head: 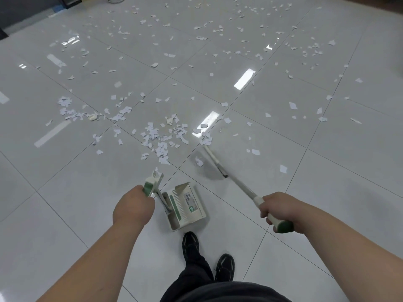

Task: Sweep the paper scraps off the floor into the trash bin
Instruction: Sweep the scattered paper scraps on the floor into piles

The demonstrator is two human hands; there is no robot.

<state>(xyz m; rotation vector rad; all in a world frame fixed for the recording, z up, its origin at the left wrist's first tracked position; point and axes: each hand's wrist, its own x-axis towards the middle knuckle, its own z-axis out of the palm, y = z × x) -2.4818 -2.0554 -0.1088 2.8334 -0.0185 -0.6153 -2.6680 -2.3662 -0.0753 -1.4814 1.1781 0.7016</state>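
- Your dark trousers point(196, 280) and black shoes point(190, 243) fill the bottom of the view, planted on the glossy pale tiled floor point(65, 214).
- Your left grip point(133, 207) is a fist curled tightly round the green-and-white handle point(149, 188) of the dustpan.
- The dustpan point(187, 205), white with a green strip and a printed label, sits below that handle, just ahead of your forward shoe. Whether it rests on the tiles or hangs just above them, you cannot tell from here.
- Your right grip point(277, 209) is wrapped round the broom close to its green end cap, fingers closed on the white shaft.
- The broom point(239, 185) slants forward and to the left from that grip down to the floor. Its head is blurred and lies at the edge of the scraps, beside a bright light reflection.
- The paper scraps point(161, 138) lie thickest just ahead of the dustpan and left of the broom head. A smaller clump lies farther left, and thinner scatter reaches all the way to the far edge of the floor.
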